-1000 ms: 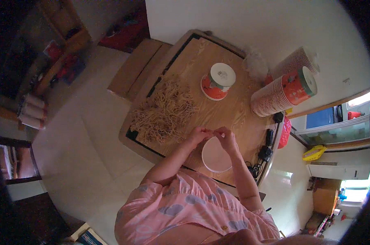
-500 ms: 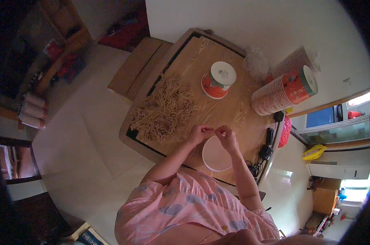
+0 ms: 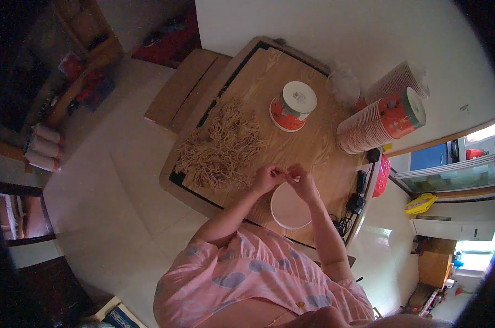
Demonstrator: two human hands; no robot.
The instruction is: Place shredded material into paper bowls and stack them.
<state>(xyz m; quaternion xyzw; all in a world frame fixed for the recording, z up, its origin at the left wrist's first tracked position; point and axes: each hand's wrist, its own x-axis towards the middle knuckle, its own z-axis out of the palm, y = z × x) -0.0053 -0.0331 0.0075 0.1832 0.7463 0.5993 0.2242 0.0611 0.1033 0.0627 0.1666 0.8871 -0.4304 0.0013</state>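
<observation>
My left hand (image 3: 267,179) and my right hand (image 3: 302,182) meet fingertip to fingertip above the far rim of a white round paper tub (image 3: 290,210). Both are closed in a pinch. Whatever lies between the fingers is too small to make out. The tub stands with its mouth up at the table's near edge, and no contents can be told inside. Left of my hands spreads a tangled heap of tan, cord-like strands (image 3: 223,147). Farther off, a red and white paper tub (image 3: 287,119) sits upside down on the wooden table (image 3: 313,150).
Tall nested stacks of paper tubs (image 3: 367,127) lean at the table's right side by the wall. Black adapters and cables (image 3: 355,204) lie along the right edge, with a red plastic basket (image 3: 382,175) beyond. A cardboard box (image 3: 179,90) adjoins the far left side.
My hands have shifted very slightly away from me, and the right fingers have turned a little. Everything else stays in place.
</observation>
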